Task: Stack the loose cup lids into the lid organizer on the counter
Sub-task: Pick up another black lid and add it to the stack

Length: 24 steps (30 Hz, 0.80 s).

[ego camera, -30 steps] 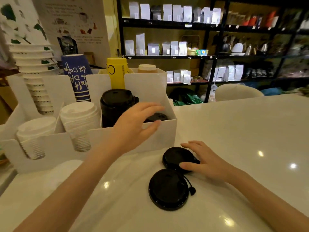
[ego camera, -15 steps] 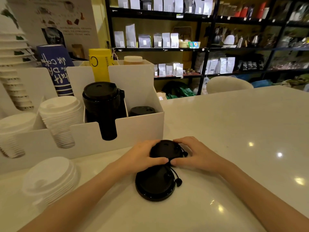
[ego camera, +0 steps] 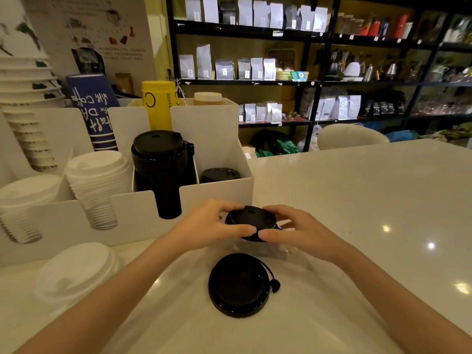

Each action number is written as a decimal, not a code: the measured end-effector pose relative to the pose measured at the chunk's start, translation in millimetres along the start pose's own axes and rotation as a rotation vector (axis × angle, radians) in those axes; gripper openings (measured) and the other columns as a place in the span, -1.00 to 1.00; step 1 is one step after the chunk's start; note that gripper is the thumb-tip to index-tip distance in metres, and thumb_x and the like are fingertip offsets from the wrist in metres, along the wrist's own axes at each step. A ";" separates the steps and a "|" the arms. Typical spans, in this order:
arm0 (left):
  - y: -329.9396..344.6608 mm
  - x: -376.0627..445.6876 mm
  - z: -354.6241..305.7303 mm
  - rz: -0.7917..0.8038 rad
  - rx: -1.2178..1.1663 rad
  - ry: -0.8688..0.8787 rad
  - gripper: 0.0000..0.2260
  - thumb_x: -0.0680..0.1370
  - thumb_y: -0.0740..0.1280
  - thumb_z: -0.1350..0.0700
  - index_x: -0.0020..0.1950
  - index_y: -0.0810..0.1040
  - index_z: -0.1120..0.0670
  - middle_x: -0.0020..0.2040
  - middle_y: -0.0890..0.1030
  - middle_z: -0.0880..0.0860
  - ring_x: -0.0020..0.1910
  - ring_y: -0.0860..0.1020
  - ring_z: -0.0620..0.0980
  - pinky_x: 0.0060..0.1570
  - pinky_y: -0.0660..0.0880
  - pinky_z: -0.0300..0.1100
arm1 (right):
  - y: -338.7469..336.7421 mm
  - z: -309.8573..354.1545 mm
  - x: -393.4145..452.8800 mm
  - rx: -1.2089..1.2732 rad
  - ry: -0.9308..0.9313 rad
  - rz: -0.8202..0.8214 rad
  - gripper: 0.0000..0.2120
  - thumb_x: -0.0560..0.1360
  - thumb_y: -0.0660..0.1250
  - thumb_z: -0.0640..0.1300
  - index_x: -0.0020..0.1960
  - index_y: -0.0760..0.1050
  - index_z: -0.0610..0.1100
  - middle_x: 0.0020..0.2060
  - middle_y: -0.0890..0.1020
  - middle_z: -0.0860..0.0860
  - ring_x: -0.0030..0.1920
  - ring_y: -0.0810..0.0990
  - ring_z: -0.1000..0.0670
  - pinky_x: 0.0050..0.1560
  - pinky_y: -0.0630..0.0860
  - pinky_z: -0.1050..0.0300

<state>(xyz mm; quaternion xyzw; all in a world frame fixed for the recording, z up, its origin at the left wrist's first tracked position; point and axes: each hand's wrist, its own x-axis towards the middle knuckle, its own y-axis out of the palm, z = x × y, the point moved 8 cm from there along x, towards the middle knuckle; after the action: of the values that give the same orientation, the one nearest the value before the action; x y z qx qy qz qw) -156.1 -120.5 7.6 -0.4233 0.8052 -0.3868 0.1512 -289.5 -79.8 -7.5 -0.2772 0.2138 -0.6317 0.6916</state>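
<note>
loose stack of white domed plastic lids (ego camera: 74, 273), at 9 o'clock on the pale glossy tabletop (ego camera: 357, 226): untouched, in front of the white slotted lid organizer (ego camera: 217, 198). the organizer fills 10 to 11 o'clock; its slots hold, in order, two leaning columns of white lids (ego camera: 98, 185), a tall column of black lids (ego camera: 163, 172), and, in the rightmost slot, a low short stack of black lids (ego camera: 220, 174).

left hand (ego camera: 209, 226), near centre: fingers curled over the 9 o'clock side of a small black round plastic lid stack (ego camera: 251, 222), thumb along its near rim. the stack looks lifted just clear of the tabletop, tilted slightly toward the viewer.

right hand (ego camera: 296, 229): clamped on the 3 o'clock side of the same stack, thumb tip almost touching the left thumb at the near rim. both hands are closed on it together.

large black flat plastic lid with tethered plug (ego camera: 238, 284), at 6 o'clock: lying apart from the hands, its plug at its right edge.

suggested technique: keep the pinch even on both sides so the nested lids stay aligned; level the stack before carrying it toward 11 o'clock. the rightmost slot, low and with room above, looks the likely match in colour and diameter, though size cannot be confirmed here. lower the stack straight down behind the front wall, seat it onto the lids below, and only then let go. likely risk: the front lip catching the lower rim.
</note>
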 end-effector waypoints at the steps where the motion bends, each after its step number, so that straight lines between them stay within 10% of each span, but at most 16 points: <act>1: -7.1 -0.9 -2.2 -0.019 -0.009 0.008 -0.48 0.36 0.37 -0.13 0.28 0.43 -0.01 0.21 0.55 -0.03 0.12 0.43 -0.17 0.07 0.36 -0.29 | -2.4 5.8 1.5 0.001 -0.014 -0.004 -0.39 0.27 0.38 0.23 0.27 0.39 0.04 0.16 0.54 0.07 0.16 0.49 0.07 0.21 0.46 0.03; 8: -71.2 -19.7 -26.5 -0.192 -0.065 0.048 -0.44 0.15 0.39 -0.23 0.11 0.57 -0.06 -0.05 0.63 -0.10 -0.08 0.61 -0.05 0.04 0.55 -0.06 | -19.6 64.3 13.5 -0.021 -0.130 -0.012 -0.41 0.22 0.39 0.27 0.19 0.46 0.04 0.06 0.59 0.08 0.08 0.54 0.08 0.14 0.51 0.03; 12: -110.6 -31.0 -30.1 -0.301 -0.118 0.083 -0.47 0.12 0.41 -0.18 0.05 0.59 -0.06 -0.08 0.63 -0.12 -0.10 0.62 -0.12 -0.04 0.56 -0.25 | -23.7 105.9 25.2 -0.033 -0.223 -0.029 -0.39 0.15 0.31 0.28 0.14 0.46 0.06 0.03 0.59 0.10 0.05 0.54 0.12 0.11 0.51 0.08; 19: -162.0 -48.9 -13.4 -0.461 -0.220 0.125 -0.55 0.16 0.49 -0.09 0.04 0.57 -0.12 0.11 0.58 -0.09 0.11 0.56 -0.09 -0.04 0.57 -0.30 | -16.7 155.7 56.6 0.031 -0.374 -0.136 -0.36 0.22 0.40 0.17 0.25 0.38 0.03 0.00 0.51 0.24 0.02 0.46 0.25 -0.03 0.35 0.37; 24: -182.3 -52.2 1.9 -0.645 -0.217 0.114 -0.53 0.23 0.47 -0.03 0.12 0.55 -0.03 0.16 0.54 -0.08 0.18 0.52 -0.01 0.06 0.57 -0.09 | -9.5 161.2 84.7 0.183 -0.414 -0.232 -0.45 0.31 0.44 0.05 0.26 0.41 -0.01 0.18 0.55 0.07 0.19 0.48 0.07 0.20 0.38 0.15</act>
<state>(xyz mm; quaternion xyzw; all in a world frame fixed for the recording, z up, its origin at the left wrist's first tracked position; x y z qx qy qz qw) -21.0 -142.1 139.0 -0.6472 0.6736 -0.3501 -0.0700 -183.2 -146.0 125.0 -0.3595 -0.0237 -0.6535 0.6657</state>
